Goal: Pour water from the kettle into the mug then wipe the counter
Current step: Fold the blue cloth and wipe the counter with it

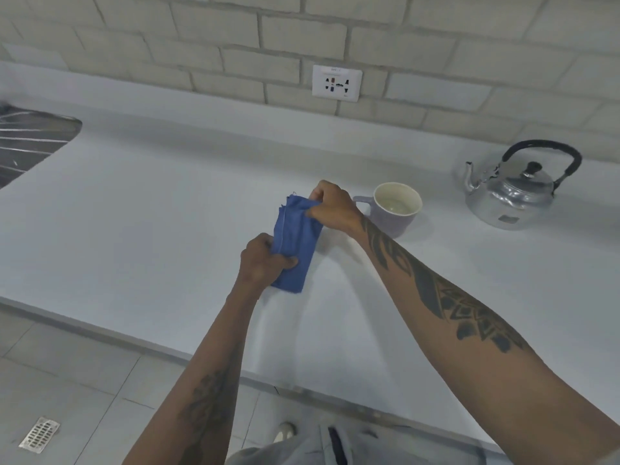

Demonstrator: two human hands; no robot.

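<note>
A folded blue cloth point(297, 239) is held between both hands just above the white counter point(151, 213). My left hand point(263, 263) grips its near end and my right hand point(330, 208) pinches its far end. A pale purple mug point(396, 211) with a cream inside stands just right of my right hand, its handle pointing left; some liquid shows at its bottom. A silver kettle point(513, 193) with a black arched handle stands upright at the far right, spout facing left.
A metal sink drainboard point(30, 142) lies at the far left. A wall socket point(337, 82) sits on the white brick wall behind. The counter's front edge runs diagonally below my arms, with tiled floor and a floor drain point(39, 434) beyond it.
</note>
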